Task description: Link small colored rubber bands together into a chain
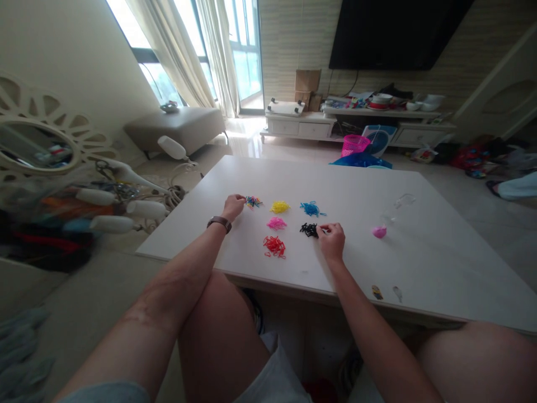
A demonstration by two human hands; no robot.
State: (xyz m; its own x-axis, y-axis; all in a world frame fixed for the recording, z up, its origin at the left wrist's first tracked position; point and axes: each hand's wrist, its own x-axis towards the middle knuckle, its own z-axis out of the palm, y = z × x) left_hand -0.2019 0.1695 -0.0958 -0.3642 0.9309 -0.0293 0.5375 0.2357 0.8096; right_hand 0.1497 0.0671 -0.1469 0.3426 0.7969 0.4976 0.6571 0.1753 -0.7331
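My left hand (pixel 234 207), with a dark watch (pixel 220 224) on the wrist, reaches to a small pile of mixed-colour pieces (pixel 253 202). Its fingertips are pinched at the pile's left edge; what they hold is too small to make out. At the right edge of a pile of black pieces (pixel 309 229), my right hand (pixel 332 240) has its fingers bent and drawn together, their contents hidden. Between the hands lie yellow pieces (pixel 279 207), pink pieces (pixel 276 223) and red loop-like pieces (pixel 274 247). Blue pieces (pixel 311 209) lie behind the black ones. All resemble small rubber bands.
On the white table (pixel 352 187), a pink lump (pixel 379 232) sits right of my right hand, near clear plastic (pixel 405 200). Two stickers (pixel 377 292) are near the front edge. Beyond the table stands a pink basket (pixel 354 145); white lamp shades (pixel 146 209) are at the left.
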